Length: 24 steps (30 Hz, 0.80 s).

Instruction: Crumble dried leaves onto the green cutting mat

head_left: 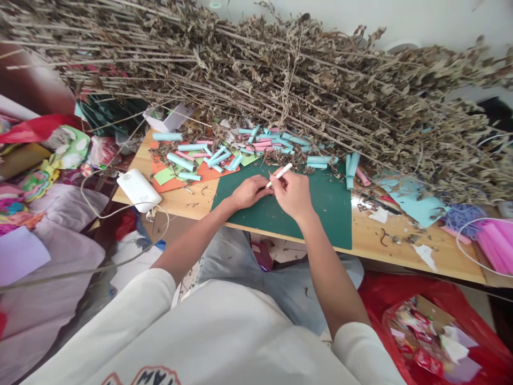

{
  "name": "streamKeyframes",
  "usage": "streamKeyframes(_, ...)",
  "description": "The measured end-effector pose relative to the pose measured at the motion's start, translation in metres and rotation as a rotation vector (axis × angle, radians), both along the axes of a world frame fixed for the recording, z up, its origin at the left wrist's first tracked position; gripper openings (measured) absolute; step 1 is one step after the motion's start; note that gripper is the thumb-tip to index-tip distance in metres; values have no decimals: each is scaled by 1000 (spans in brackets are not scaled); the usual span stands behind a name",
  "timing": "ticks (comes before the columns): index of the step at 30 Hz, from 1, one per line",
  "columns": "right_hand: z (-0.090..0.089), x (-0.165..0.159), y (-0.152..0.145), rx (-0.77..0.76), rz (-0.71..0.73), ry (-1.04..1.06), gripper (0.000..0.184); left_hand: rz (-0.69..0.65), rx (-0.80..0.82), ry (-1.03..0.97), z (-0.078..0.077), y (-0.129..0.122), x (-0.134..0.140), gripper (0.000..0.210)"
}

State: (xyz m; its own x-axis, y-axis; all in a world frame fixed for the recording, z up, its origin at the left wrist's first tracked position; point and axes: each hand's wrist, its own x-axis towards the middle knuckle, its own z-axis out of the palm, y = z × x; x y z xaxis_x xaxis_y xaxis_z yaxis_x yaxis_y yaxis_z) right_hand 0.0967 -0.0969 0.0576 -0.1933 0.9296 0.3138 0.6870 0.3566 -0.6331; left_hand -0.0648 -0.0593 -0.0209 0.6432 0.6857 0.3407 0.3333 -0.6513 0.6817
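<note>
My right hand (pixel 294 195) is closed around a white pen (pixel 285 171), which slants with its lower end toward my left hand. My left hand (pixel 251 191) rests on the green cutting mat (pixel 324 214), its fingers bent and pressed together by the pen's lower end. Whatever lies between those fingers is too small or hidden to make out. Just behind the mat lie several rolled tubes of blue paper (pixel 218 156) and pink paper (pixel 264 144). Dry leaf crumbs are scattered over the mat.
A big heap of dried stalks (pixel 280 69) covers the table's back. On the left, a white power bank (pixel 139 190) trails a cable. Blue paper (pixel 417 198), purple yarn (pixel 465 219) and a black pen (pixel 380 203) lie right. A red rubbish bag (pixel 441 299) stands below.
</note>
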Motion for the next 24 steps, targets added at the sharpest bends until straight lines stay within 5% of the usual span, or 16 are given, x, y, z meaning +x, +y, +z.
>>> streamKeyframes(12, -10, -2, 7, 40, 71, -23, 18, 38, -41, 5, 2, -2, -2, 35)
streamKeyframes(24, 1, 8, 3, -19, -12, 6, 22, 33, -13, 11, 1, 0, 0, 42)
